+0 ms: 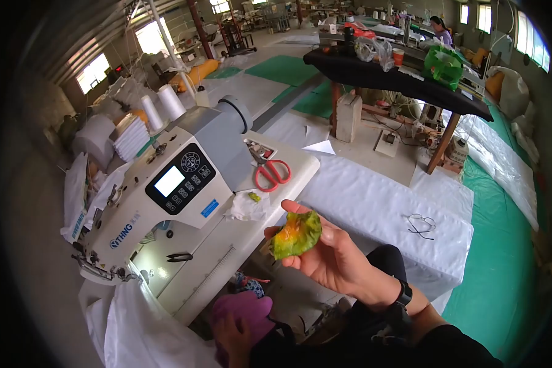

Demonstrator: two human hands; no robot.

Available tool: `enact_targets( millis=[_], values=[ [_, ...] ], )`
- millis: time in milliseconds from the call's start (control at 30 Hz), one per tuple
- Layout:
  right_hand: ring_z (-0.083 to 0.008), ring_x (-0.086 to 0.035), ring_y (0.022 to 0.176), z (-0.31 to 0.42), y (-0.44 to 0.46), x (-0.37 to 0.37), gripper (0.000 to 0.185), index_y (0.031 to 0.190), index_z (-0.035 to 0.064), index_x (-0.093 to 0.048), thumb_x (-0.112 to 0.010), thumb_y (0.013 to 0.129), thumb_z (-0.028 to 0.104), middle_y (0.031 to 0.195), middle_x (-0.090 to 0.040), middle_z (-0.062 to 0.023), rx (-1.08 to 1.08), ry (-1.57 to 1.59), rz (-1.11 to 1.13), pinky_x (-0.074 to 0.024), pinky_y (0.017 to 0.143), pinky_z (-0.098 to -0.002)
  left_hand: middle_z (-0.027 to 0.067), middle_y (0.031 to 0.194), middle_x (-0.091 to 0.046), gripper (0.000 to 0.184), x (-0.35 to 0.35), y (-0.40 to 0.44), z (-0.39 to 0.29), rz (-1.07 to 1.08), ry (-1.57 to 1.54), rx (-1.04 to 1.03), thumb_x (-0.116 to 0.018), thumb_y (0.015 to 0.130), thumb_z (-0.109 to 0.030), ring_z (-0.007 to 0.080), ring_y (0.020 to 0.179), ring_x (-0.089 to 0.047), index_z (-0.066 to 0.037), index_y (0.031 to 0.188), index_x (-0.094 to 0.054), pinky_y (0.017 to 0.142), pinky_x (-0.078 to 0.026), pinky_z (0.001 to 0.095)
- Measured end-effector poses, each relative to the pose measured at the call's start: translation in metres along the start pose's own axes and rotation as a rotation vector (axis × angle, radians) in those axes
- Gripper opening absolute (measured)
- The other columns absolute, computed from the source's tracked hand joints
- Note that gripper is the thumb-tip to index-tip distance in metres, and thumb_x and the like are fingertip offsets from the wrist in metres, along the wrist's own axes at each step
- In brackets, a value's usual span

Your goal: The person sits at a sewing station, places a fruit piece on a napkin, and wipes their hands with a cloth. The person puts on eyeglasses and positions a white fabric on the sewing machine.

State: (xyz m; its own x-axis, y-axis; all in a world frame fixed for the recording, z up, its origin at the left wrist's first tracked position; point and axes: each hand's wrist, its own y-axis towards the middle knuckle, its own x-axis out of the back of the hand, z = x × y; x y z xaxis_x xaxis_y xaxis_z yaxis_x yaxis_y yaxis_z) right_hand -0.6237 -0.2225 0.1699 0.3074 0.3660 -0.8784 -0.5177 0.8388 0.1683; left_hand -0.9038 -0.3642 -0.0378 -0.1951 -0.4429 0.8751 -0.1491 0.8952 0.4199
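My right hand (pixel 334 257) is raised beside the sewing machine table, its fingers and thumb closed around a piece of fruit (pixel 296 235). The fruit has wrinkled green skin and yellow-orange flesh. Low in the view, my left hand (pixel 232 337) rests in shadow with its fingers lying against a purple, soft-looking thing (pixel 251 313); nothing shows in its grip. On the table, a small green scrap (pixel 254 197) lies on a crumpled white tissue (pixel 246 207). Red-handled scissors (pixel 272 175) lie just behind the tissue.
A white sewing machine (pixel 159 196) with a lit screen stands at left. Black thread snips (pixel 179 257) lie on its bed (pixel 208 260); white fabric (pixel 141 325) hangs off the front. Glasses (pixel 421 226) rest on a white-covered surface (pixel 374 196) at right. Farther back, a person (pixel 440 30) is near a black-covered table (pixel 398 83).
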Motion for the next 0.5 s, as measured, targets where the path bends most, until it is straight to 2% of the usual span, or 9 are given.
enact_targets(
  millis=[33, 100, 133, 233, 367, 433, 500],
  values=[
    [-0.0306, -0.052, 0.117, -0.001, 0.002, 0.006, 0.075, 0.144, 0.0083, -0.024, -0.065, 0.084, 0.03, 0.13, -0.045, -0.0256, -0.001, 0.002, 0.002, -0.0443, 0.097, -0.0369, 0.019, 0.084, -0.054, 0.035, 0.0, 0.0, -0.001, -0.008, -0.005, -0.007, -0.065, 0.073, -0.018, 0.0388, 0.081, -0.052, -0.001, 0.103, -0.06, 0.074, -0.042, 0.049],
    [-0.026, -0.051, 0.119, -0.004, 0.005, 0.016, 0.072, 0.147, 0.0074, -0.012, -0.056, 0.09, 0.016, 0.131, -0.047, -0.0233, 0.187, -0.277, 0.073, -0.0449, 0.096, -0.0331, 0.019, 0.084, -0.054, 0.035, -0.002, 0.001, 0.001, -0.006, -0.016, -0.009, -0.065, 0.073, -0.019, 0.0389, 0.081, -0.052, -0.001, 0.103, -0.059, 0.074, -0.042, 0.0488],
    [-0.0249, -0.052, 0.117, -0.005, 0.006, 0.016, 0.076, 0.148, 0.007, -0.009, -0.056, 0.089, 0.012, 0.129, -0.05, -0.0215, 0.281, -0.421, 0.065, -0.0429, 0.096, -0.0322, 0.0191, 0.085, -0.054, 0.035, -0.001, 0.0, 0.002, -0.002, -0.027, -0.008, -0.065, 0.074, -0.019, 0.0391, 0.082, -0.052, -0.001, 0.103, -0.059, 0.074, -0.043, 0.0487],
    [-0.0251, -0.052, 0.117, -0.003, 0.008, 0.018, 0.073, 0.147, 0.0069, -0.011, -0.055, 0.089, 0.012, 0.131, -0.049, -0.0212, 0.23, -0.358, 0.011, -0.0414, 0.097, -0.0322, 0.0192, 0.085, -0.055, 0.035, 0.001, 0.002, -0.001, 0.007, -0.042, 0.001, -0.065, 0.074, -0.02, 0.039, 0.082, -0.053, -0.001, 0.103, -0.059, 0.074, -0.043, 0.0486],
    [-0.0234, -0.054, 0.111, -0.007, 0.013, 0.022, 0.068, 0.145, 0.0053, -0.017, -0.055, 0.089, 0.014, 0.127, -0.05, -0.0168, 0.116, -0.202, -0.113, -0.0472, 0.091, -0.0328, 0.019, 0.084, -0.055, 0.035, -0.001, 0.0, 0.004, -0.037, -0.033, 0.001, -0.066, 0.074, -0.02, 0.0384, 0.08, -0.053, -0.001, 0.101, -0.06, 0.073, -0.043, 0.048],
    [-0.023, -0.055, 0.109, -0.01, 0.015, 0.029, 0.068, 0.145, 0.0048, -0.017, -0.055, 0.09, 0.015, 0.125, -0.05, -0.0159, 0.122, -0.217, -0.122, -0.0481, 0.089, -0.0331, 0.016, 0.077, -0.052, 0.033, -0.004, 0.0, 0.007, -0.078, -0.018, -0.072, -0.066, 0.073, -0.022, 0.035, 0.073, -0.054, -0.003, 0.098, -0.059, 0.065, -0.042, 0.0463],
    [-0.0226, -0.055, 0.108, -0.011, 0.018, 0.035, 0.067, 0.145, 0.0043, -0.018, -0.055, 0.09, 0.016, 0.124, -0.05, -0.015, 0.128, -0.234, -0.129, -0.049, 0.088, -0.0333, 0.0156, 0.076, -0.052, 0.032, -0.003, 0.0, 0.006, -0.082, -0.019, -0.067, -0.067, 0.073, -0.022, 0.0349, 0.072, -0.053, -0.003, 0.098, -0.059, 0.065, -0.042, 0.0462]
  ],
)
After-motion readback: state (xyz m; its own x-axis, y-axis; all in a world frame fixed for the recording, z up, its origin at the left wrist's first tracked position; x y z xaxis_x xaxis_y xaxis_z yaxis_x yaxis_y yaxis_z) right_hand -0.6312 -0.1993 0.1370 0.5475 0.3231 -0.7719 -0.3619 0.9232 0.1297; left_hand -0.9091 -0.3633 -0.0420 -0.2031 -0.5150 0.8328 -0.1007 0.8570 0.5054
